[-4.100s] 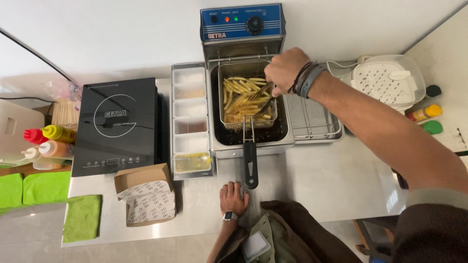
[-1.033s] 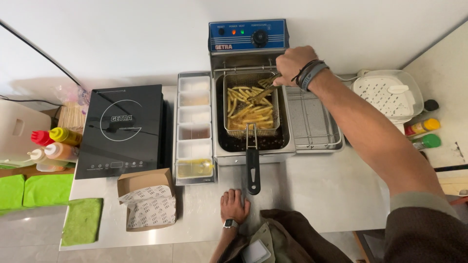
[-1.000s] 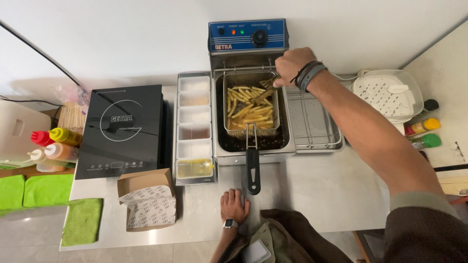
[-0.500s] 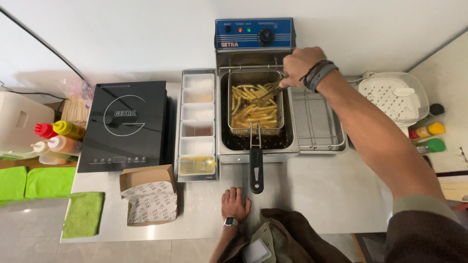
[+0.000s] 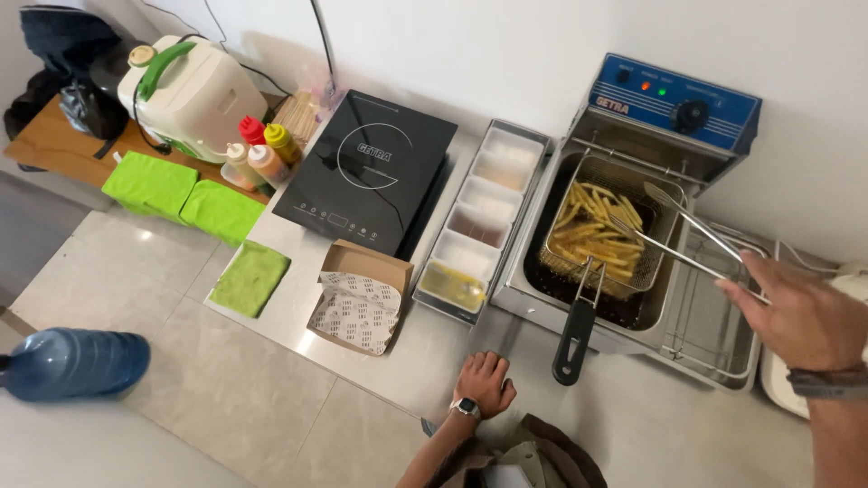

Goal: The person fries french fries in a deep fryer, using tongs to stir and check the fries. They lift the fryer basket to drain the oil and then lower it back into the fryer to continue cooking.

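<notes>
Right hand (image 5: 805, 318) closed around metal tongs (image 5: 689, 237), tips open over the fries (image 5: 599, 233) in the fryer basket (image 5: 604, 242), which sits in the blue-topped fryer (image 5: 633, 190) at the counter's back edge. Left hand (image 5: 485, 381) holds nothing, fingers curled, resting on the counter (image 5: 398, 361) front edge, near the basket's black handle (image 5: 573, 342).

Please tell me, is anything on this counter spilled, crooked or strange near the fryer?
Nothing stands out. The fries stay inside the fry basket, the right hand holds metal tongs over them, and the left hand rests on the counter edge. No spill shows.
</notes>
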